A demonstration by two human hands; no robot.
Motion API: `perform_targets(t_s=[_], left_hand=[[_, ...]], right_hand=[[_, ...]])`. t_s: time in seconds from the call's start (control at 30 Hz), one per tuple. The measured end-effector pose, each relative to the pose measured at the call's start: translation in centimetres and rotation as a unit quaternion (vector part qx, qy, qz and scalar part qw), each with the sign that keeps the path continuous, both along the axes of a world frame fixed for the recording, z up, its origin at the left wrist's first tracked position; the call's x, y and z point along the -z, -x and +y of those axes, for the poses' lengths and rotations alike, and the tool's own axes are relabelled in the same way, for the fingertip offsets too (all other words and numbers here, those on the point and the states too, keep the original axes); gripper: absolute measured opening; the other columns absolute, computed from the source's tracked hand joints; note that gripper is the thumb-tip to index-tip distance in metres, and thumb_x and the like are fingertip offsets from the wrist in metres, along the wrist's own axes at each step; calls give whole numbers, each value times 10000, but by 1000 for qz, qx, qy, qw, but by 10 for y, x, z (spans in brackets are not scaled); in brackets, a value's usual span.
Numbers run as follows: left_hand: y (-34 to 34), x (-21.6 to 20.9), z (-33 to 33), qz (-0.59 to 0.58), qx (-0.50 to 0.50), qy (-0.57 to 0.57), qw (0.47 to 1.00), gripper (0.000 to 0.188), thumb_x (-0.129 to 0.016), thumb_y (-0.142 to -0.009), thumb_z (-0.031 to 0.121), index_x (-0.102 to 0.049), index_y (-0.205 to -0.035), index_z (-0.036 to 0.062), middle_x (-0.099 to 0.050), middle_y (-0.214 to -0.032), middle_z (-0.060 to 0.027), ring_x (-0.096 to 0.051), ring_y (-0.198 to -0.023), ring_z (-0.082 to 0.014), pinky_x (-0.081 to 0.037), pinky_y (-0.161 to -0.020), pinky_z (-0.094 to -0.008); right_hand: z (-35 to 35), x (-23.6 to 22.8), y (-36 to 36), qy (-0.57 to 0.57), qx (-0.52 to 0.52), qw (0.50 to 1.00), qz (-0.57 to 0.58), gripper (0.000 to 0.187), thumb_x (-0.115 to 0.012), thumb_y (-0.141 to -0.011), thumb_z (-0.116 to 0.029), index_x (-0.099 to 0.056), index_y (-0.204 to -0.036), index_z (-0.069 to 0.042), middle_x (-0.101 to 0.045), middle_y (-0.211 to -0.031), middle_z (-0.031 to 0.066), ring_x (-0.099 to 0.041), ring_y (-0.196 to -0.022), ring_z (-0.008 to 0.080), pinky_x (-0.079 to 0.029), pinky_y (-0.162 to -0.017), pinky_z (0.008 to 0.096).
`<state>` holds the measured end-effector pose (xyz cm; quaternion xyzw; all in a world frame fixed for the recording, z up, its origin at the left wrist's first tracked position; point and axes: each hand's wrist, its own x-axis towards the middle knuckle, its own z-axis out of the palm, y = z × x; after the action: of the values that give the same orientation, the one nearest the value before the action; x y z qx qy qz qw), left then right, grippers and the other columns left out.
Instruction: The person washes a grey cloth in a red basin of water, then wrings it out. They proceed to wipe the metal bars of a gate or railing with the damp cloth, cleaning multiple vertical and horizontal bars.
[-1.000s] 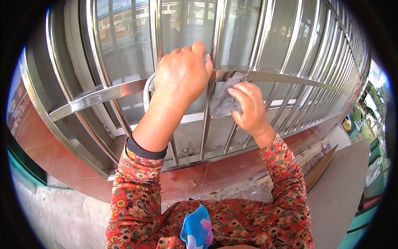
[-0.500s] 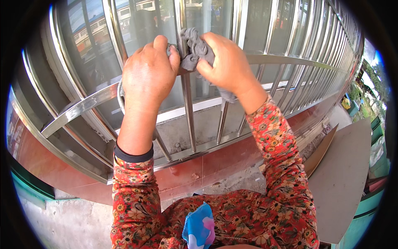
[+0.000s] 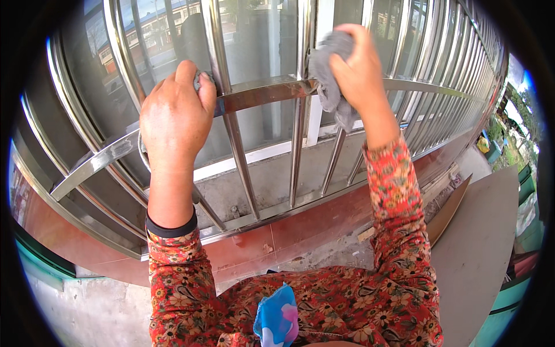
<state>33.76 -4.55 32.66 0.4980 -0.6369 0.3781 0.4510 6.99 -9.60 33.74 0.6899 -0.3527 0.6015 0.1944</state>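
Observation:
A grey cloth (image 3: 330, 87) is bunched in my right hand (image 3: 363, 75), whose fingers are closed round it. Its lower end hangs down in front of the metal bars, and the hand and cloth are slightly blurred. At the left, my left hand (image 3: 175, 118) is closed at the flat horizontal rail (image 3: 263, 95) of a shiny metal window grille. A bit of grey cloth (image 3: 200, 80) pokes out beside its thumb; the fingers behind are hidden. Between my hands, the rail crosses an upright bar (image 3: 215, 46) and shows reddish-brown reflections.
Behind the grille are glass panes (image 3: 254, 46) with reflections. Below it runs a red tiled ledge (image 3: 248, 251). A large grey board (image 3: 474, 254) leans at the right, by a curved brown panel (image 3: 448, 214). Green objects (image 3: 525, 185) stand farther right.
My right hand has moved right along the rail with the grey cloth, away from the left hand. My left hand has shifted left and slightly down. The gap between them has widened.

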Motion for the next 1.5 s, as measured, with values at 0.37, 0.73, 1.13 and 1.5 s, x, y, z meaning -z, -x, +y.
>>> perform_targets(t_s=[0.37,0.73,1.13,1.5], left_hand=[[2,1,3,23,-15,-13,1000,188,-526,-913,239,-558,-903,54,-616,-737,-166,-610,-743,-363,-463,-681,-476],[5,2,3,34,-36,-3,999,174,-562,-892,222,-544,-861,52,-618,-742,-154,-608,-726,-363,-475,-665,-474],[5,2,2,55,-55,-33,996,195,-526,-916,250,-561,-891,60,-631,-782,-181,-608,-754,-390,-468,-671,-485],[6,1,4,54,-64,-33,996,210,-533,-914,265,-567,-910,58,-635,-756,-184,-618,-739,-388,-479,-676,-489]], right_hand=[[14,30,-10,26,-29,995,91,320,-574,-698,-76,-625,-1010,-32,-651,-949,151,-624,-887,363,-500,-784,418],[13,9,23,125,37,986,109,446,-604,-680,21,-541,-1119,-18,-630,-1033,155,-602,-992,349,-486,-877,428],[-7,-60,-4,-251,182,836,453,337,-513,-786,-238,-696,-933,3,-684,-915,223,-646,-885,396,-519,-784,476],[3,-32,7,-193,137,924,301,368,-545,-747,-224,-662,-1029,-20,-682,-940,180,-647,-894,361,-516,-748,483]])
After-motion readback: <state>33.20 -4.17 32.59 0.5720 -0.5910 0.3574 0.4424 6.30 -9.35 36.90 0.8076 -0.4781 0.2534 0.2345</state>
